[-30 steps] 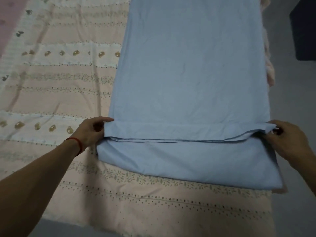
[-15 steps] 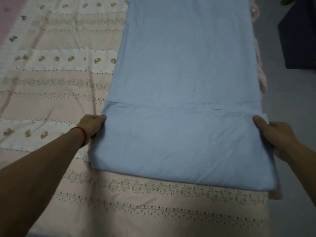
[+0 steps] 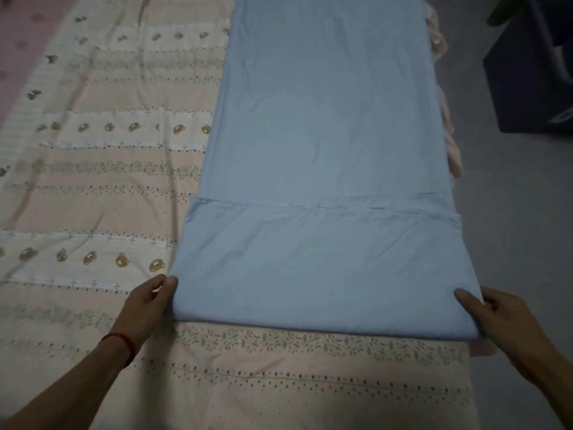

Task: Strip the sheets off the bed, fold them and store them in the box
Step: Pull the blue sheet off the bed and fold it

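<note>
A light blue sheet [image 3: 325,119], folded into a long strip, lies along the right side of the bed. Its near end is folded over onto itself, and the flap's edge [image 3: 310,207] runs straight across the strip. My left hand [image 3: 145,308] grips the near left corner of the fold, thumb at the edge. At the near right corner my right hand [image 3: 508,318] holds the fold with the thumb on top and the fingers tucked underneath. Under the blue sheet lies a pink patterned sheet [image 3: 102,187] with bear and leaf prints.
A dark box [image 3: 527,76] stands on the grey floor [image 3: 511,212] to the right of the bed. The bed's right edge runs just beside the blue strip. A plainer pink cloth [image 3: 18,35] shows at the far left.
Both hands carried the near end of the blue sheet forward and laid it down. They then slid back toward me to the near corners of the new fold.
</note>
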A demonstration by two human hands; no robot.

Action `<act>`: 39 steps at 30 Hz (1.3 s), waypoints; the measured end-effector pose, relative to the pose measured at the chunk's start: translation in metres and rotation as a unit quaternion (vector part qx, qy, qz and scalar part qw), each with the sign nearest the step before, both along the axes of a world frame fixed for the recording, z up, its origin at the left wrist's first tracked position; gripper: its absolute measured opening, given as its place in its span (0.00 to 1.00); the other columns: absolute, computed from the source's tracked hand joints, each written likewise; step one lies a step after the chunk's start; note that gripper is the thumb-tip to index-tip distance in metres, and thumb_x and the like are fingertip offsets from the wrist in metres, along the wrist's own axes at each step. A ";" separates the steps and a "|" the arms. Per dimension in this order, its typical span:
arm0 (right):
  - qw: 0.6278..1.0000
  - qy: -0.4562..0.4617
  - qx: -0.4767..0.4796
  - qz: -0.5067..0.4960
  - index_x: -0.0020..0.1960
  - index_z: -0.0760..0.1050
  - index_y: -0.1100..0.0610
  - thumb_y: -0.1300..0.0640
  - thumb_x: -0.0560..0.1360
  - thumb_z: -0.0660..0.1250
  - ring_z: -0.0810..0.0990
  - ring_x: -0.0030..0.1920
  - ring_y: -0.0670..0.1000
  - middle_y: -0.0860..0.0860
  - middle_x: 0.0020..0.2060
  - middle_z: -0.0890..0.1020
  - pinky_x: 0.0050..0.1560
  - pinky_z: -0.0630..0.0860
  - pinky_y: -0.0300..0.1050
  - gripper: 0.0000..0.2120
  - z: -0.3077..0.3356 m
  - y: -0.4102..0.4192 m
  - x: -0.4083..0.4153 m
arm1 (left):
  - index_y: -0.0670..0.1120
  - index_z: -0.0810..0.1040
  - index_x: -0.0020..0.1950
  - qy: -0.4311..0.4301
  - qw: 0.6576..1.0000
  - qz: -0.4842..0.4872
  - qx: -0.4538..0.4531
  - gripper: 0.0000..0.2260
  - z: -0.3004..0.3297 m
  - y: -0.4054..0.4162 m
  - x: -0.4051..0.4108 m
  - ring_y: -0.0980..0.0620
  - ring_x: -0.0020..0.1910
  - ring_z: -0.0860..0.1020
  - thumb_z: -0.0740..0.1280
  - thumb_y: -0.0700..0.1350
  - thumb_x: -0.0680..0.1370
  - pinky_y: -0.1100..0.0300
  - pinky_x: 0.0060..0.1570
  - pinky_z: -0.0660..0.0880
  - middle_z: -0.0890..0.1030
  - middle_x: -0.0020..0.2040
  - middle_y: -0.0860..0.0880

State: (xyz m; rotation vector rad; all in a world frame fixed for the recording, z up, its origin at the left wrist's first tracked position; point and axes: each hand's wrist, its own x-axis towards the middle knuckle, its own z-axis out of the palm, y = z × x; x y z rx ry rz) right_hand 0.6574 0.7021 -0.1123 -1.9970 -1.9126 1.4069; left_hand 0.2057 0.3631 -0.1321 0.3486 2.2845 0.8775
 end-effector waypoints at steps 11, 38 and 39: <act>0.989 -0.134 0.063 0.029 0.36 0.78 0.66 0.50 0.78 0.70 0.77 0.32 0.56 0.60 0.31 0.80 0.34 0.68 0.47 0.21 -0.033 0.003 0.004 | 0.41 0.78 0.37 0.066 0.993 -0.019 -0.092 0.24 -0.015 -0.003 0.002 0.39 0.37 0.79 0.64 0.62 0.75 0.53 0.37 0.73 0.81 0.34 0.44; 0.988 -0.021 0.093 -0.118 0.46 0.74 0.61 0.49 0.80 0.68 0.75 0.44 0.57 0.56 0.43 0.78 0.48 0.70 0.49 0.14 -0.020 0.042 -0.060 | 0.48 0.82 0.39 0.042 0.988 0.146 0.025 0.12 -0.020 0.161 -0.093 0.45 0.50 0.82 0.72 0.56 0.74 0.45 0.57 0.80 0.84 0.47 0.44; 0.986 -0.018 0.105 -0.124 0.47 0.75 0.61 0.50 0.80 0.68 0.75 0.43 0.57 0.56 0.42 0.78 0.48 0.70 0.48 0.14 -0.022 0.042 -0.060 | 0.48 0.82 0.36 0.045 0.987 0.151 0.030 0.13 -0.021 0.160 -0.093 0.46 0.47 0.81 0.72 0.55 0.74 0.46 0.54 0.81 0.83 0.45 0.44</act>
